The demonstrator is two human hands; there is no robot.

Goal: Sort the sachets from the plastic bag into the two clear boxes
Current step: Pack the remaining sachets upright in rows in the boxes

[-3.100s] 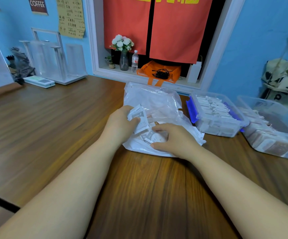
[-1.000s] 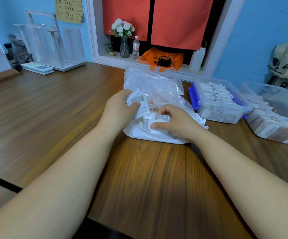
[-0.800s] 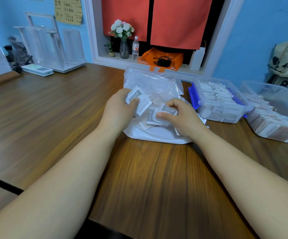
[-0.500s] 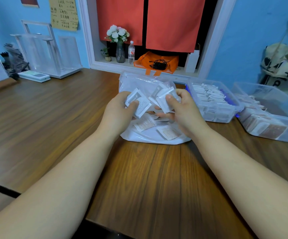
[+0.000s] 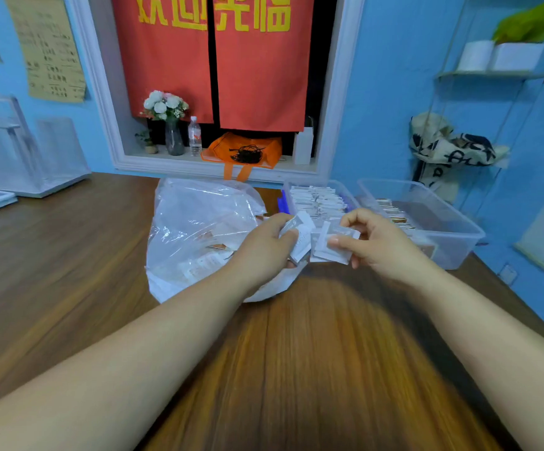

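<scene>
Sachets (image 5: 332, 248): likely light, thin, slippery.
We pinch stacks by the edges in left hand (image 5: 264, 247) and right hand (image 5: 379, 244); clear boxes (image 5: 459, 244) at two o'clock.

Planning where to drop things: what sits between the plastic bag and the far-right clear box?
In the head view, the other clear box, packed with white sachets, sits between the plastic bag and the far-right clear box.

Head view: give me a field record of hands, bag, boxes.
left hand: grips sachet stack
right hand: pinches a few white sachets beside that stack
plastic bag: on table, more sachets visible inside
blue-latch box: rows of white sachets
rightmost box: brownish sachets along one side, rest bare
</scene>
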